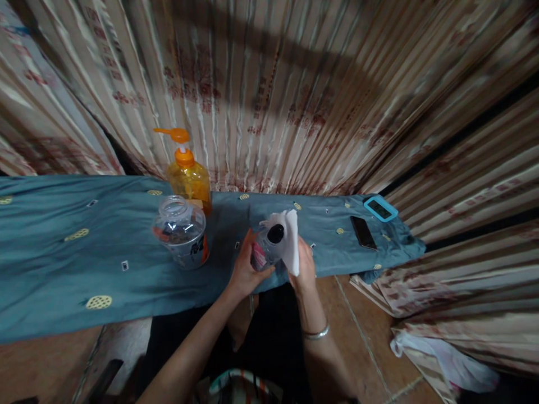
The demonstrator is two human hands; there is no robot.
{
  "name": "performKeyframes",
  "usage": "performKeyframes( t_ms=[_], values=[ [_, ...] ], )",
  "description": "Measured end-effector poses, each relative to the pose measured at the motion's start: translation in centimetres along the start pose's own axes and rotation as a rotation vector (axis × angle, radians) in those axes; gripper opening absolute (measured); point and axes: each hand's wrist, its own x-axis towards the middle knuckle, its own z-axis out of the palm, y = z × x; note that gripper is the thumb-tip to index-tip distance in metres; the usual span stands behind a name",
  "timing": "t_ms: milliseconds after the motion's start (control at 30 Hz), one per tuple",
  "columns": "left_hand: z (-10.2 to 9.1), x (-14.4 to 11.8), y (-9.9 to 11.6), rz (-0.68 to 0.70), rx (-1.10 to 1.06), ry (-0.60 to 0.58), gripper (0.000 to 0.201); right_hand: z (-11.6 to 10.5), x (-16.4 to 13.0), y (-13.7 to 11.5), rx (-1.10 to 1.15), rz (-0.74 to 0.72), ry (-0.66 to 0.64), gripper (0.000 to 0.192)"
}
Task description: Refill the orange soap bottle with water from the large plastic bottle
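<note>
Wrapped around the left side of a clear plastic bottle (266,252) with a black cap (275,233) and a pink label is my left hand (246,267). My right hand (304,266), with a silver bracelet at the wrist, presses a white cloth or tissue (290,241) against the bottle's right side. The bottle is held near the front edge of the cloth-covered table. To the left stand a clear, wide-bodied plastic jar (185,241) with an open mouth and an orange pump bottle (189,179) behind it.
A blue-green tablecloth (138,235) with pineapple prints covers the narrow table. At its right end lie a dark phone (363,233) and a blue-framed digital clock (380,208). Patterned curtains (261,101) hang close behind. A white plastic bag (446,353) sits at lower right.
</note>
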Motion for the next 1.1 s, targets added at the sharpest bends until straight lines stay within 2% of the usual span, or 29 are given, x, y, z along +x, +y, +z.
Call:
performKeyframes(
  t_ms=[67,133,233,333,433,533,633,800,867,967,1100],
  values=[
    [0.7,-0.1,0.2,-0.026,0.010,0.042,0.097,0.3,-0.7,-1.5,-0.088,-0.077,-0.009,0.053],
    [1.2,-0.2,0.2,-0.042,-0.002,0.037,0.093,1.0,-1.4,-1.5,-0.187,-0.145,0.038,0.064],
    [1.4,-0.2,-0.1,-0.019,-0.018,-0.002,0.097,2.0,-2.4,0.7,-0.277,-0.210,0.113,0.069],
    [1.2,-0.6,-0.7,0.005,0.008,-0.015,0.106,2.3,-3.5,4.0,-0.314,-0.195,0.115,0.072],
    [0.8,-1.3,-1.2,0.011,0.054,-0.040,0.103,1.9,-4.5,7.0,-0.341,-0.097,0.064,0.059],
    [0.4,-2.3,-1.2,0.041,0.066,-0.080,0.097,1.2,-5.1,8.2,-0.348,-0.069,-0.021,0.054],
    [0.3,-3.1,-0.9,0.036,0.018,-0.066,0.101,0.8,-4.6,6.6,-0.356,-0.073,-0.041,0.057],
    [0.6,-4.4,-1.0,0.046,-0.031,-0.062,0.102,1.3,-2.4,1.1,-0.371,-0.171,0.047,0.067],
    [0.8,-4.8,-1.1,0.045,-0.019,-0.056,0.102,1.8,-1.8,-0.2,-0.370,-0.225,0.078,0.068],
    [0.9,-5.1,-1.2,0.048,-0.003,-0.054,0.100,2.3,-1.9,0.0,-0.358,-0.224,0.137,0.071],
    [0.7,-4.9,-0.8,0.042,0.020,-0.060,0.100,2.6,-3.2,3.3,-0.329,-0.100,0.174,0.082]
  ],
)
